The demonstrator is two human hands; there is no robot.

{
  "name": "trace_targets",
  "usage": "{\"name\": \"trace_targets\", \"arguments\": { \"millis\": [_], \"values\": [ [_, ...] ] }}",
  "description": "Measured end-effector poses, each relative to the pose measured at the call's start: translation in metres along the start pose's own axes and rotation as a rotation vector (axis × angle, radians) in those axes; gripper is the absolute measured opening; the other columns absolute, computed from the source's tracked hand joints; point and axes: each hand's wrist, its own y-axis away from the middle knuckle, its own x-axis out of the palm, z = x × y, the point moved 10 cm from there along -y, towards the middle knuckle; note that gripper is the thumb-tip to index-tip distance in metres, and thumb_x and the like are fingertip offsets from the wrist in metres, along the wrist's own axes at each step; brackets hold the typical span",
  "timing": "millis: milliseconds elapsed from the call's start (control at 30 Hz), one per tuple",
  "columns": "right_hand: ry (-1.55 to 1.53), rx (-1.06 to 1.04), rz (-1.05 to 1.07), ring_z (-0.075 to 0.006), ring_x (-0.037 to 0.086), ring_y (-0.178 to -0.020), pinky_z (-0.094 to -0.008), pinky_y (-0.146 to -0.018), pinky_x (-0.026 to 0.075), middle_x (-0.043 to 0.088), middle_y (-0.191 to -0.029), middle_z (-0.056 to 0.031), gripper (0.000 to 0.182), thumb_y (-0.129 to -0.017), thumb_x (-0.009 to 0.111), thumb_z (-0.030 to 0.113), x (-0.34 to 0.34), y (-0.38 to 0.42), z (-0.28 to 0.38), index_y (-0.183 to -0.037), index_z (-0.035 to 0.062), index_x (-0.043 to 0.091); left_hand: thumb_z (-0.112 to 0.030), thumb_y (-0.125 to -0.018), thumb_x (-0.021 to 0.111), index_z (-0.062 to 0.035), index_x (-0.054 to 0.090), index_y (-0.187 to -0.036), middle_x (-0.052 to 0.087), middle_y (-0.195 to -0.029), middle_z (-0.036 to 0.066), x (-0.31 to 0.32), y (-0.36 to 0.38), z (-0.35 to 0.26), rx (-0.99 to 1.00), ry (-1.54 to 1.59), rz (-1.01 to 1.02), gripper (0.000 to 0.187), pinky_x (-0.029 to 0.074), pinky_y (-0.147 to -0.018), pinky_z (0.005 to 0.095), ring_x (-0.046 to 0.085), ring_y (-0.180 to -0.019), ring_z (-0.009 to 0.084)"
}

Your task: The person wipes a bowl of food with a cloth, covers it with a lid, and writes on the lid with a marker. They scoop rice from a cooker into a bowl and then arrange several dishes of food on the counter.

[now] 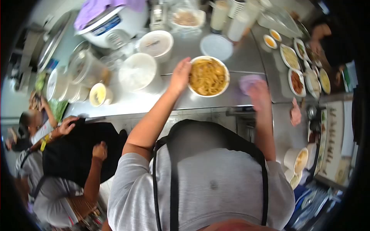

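A white round bowl (208,76) full of brownish-yellow noodles stands on the steel counter (165,103) in front of me. My left hand (181,74) is at the bowl's left rim, fingers stretched out against its side. To the right of the bowl, my right hand (259,92) is blurred by motion over a purple cloth (248,82) on the counter; its fingers cannot be made out clearly. A translucent round lid (216,47) lies just behind the bowl.
Plastic tubs (138,72) and a small cup of yellow food (98,95) stand at the left. Bottles (238,27) are at the back. Small dishes (296,82) line the right. Co-workers stand at the left (61,169) and far right.
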Motion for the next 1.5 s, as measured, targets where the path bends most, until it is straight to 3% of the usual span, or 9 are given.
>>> {"name": "trace_targets", "arguments": {
  "millis": [133, 367, 733, 833, 933, 1033, 1133, 1300, 1500],
  "values": [
    [-0.052, 0.395, -0.188, -0.0149, 0.053, -0.072, -0.0262, -0.057, 0.043, 0.052, -0.081, -0.0049, 0.014, -0.078, 0.053, 0.012, 0.034, 0.019, -0.077, -0.088, 0.0049, 0.047, -0.022, -0.087, 0.036, 0.0021, 0.046, -0.11, 0.053, -0.097, 0.009, 0.012, -0.005, 0.007, 0.002, 0.123, -0.096, 0.035, 0.038, -0.077, 0.0228, 0.049, -0.086, 0.0122],
    [0.624, -0.217, 0.026, -0.0057, 0.047, -0.056, -0.0188, -0.049, 0.037, 0.052, -0.067, 0.0003, 0.01, -0.077, 0.054, 0.01, 0.082, -0.006, -0.032, -0.083, 0.0028, 0.051, -0.014, -0.085, 0.033, 0.0029, 0.046, -0.109, 0.052, -0.098, 0.012, 0.007, -0.001, 0.012, -0.004, 0.059, -0.18, 0.032, 0.037, -0.079, 0.0259, 0.048, -0.089, 0.0159],
    [0.524, 0.074, 0.098, -0.0084, 0.052, -0.061, -0.0198, -0.056, 0.042, 0.057, -0.076, -0.004, 0.015, -0.076, 0.049, 0.005, 0.07, -0.058, -0.038, -0.088, -0.0011, 0.056, -0.011, -0.083, 0.03, 0.0039, 0.045, -0.109, 0.049, -0.103, 0.015, 0.006, -0.003, 0.017, -0.074, 0.073, -0.202, 0.033, 0.035, -0.083, 0.0277, 0.046, -0.094, 0.0187],
    [1.162, -0.522, 0.209, -0.0115, 0.054, -0.065, -0.0228, -0.059, 0.043, 0.056, -0.075, -0.0042, 0.013, -0.076, 0.047, 0.003, 0.103, -0.019, 0.007, -0.084, -0.0032, 0.056, -0.01, -0.083, 0.031, 0.0045, 0.044, -0.109, 0.05, -0.102, 0.014, 0.002, -0.004, 0.018, -0.066, 0.103, -0.25, 0.033, 0.037, -0.081, 0.0267, 0.048, -0.092, 0.0178],
    [1.133, -0.577, 0.27, -0.0143, 0.055, -0.068, -0.0265, -0.061, 0.043, 0.056, -0.075, -0.0051, 0.011, -0.076, 0.048, 0.003, 0.101, 0.015, 0.006, -0.082, -0.0007, 0.055, -0.008, -0.084, 0.033, 0.0047, 0.041, -0.111, 0.052, -0.098, 0.011, 0.001, -0.004, 0.022, -0.033, 0.154, -0.289, 0.031, 0.041, -0.075, 0.0246, 0.051, -0.085, 0.0151],
    [0.349, 0.221, -0.075, -0.0149, 0.054, -0.071, -0.0274, -0.062, 0.043, 0.056, -0.075, -0.0056, 0.008, -0.076, 0.049, 0.004, 0.022, -0.001, -0.031, -0.081, 0.0024, 0.054, -0.01, -0.084, 0.035, 0.0048, 0.04, -0.112, 0.048, -0.106, 0.013, 0.004, 0.019, 0.02, -0.084, 0.203, -0.298, 0.032, 0.039, -0.079, 0.0272, 0.048, -0.095, 0.0175],
    [-0.125, 0.244, -0.05, -0.0132, 0.054, -0.068, -0.025, -0.059, 0.043, 0.055, -0.075, -0.0044, 0.008, -0.075, 0.051, 0.007, 0.008, -0.021, -0.001, -0.082, 0.0044, 0.052, -0.012, -0.082, 0.04, 0.0009, 0.041, -0.113, 0.041, -0.114, 0.014, 0.005, 0.04, 0.007, -0.242, 0.145, -0.319, 0.033, 0.033, -0.087, 0.0308, 0.04, -0.105, 0.0215],
    [0.667, 0.089, -0.049, -0.0122, 0.055, -0.066, -0.0237, -0.058, 0.044, 0.057, -0.076, -0.005, 0.013, -0.073, 0.054, 0.01, 0.024, -0.05, 0.017, -0.084, 0.0017, 0.053, -0.015, -0.076, 0.049, -0.0063, 0.054, -0.101, 0.05, -0.105, 0.014, 0.081, -0.028, -0.089, 0.413, -0.706, 0.269, 0.027, 0.036, -0.084, 0.0296, 0.047, -0.097, 0.0225],
    [1.152, -0.069, 0.183, -0.0185, 0.057, -0.07, -0.0271, -0.064, 0.044, 0.058, -0.082, -0.0102, 0.015, -0.07, 0.053, 0.005, 0.085, -0.056, 0.008, -0.083, 0.0047, 0.059, -0.014, -0.07, 0.053, -0.0041, 0.06, -0.083, 0.059, -0.076, 0.012, 0.158, -0.055, -0.035, 0.177, -1.052, 0.878, 0.017, 0.043, -0.068, 0.0301, 0.057, -0.072, 0.0217]
  ]
}}
